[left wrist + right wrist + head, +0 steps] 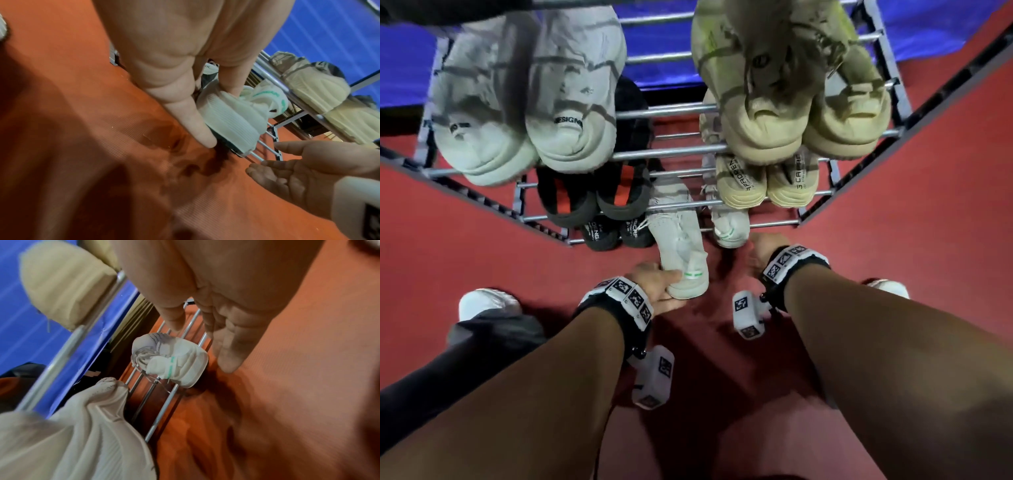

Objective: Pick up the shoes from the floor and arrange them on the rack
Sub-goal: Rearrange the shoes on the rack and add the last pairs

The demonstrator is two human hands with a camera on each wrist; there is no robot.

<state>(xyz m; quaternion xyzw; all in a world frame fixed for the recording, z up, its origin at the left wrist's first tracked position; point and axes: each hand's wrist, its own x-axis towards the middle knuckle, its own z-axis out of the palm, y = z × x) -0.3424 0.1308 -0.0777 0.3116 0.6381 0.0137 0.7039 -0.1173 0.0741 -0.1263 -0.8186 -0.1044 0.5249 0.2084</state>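
Our left hand (654, 287) holds the white sneaker (681, 250) by its heel, toe on the rack's (774, 224) lowest front bar | right hand (760, 253) loose, holding nothing | shoe could slip between bars if we let go early.

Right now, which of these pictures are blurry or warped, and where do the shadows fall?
Head view: wide-angle bend splays the rack outward, top shoes smeared; arm shadows darken the floor. Left wrist view: left hand looms soft, shadow under the white shoe. Right wrist view: near sole blurred, right hand soft.
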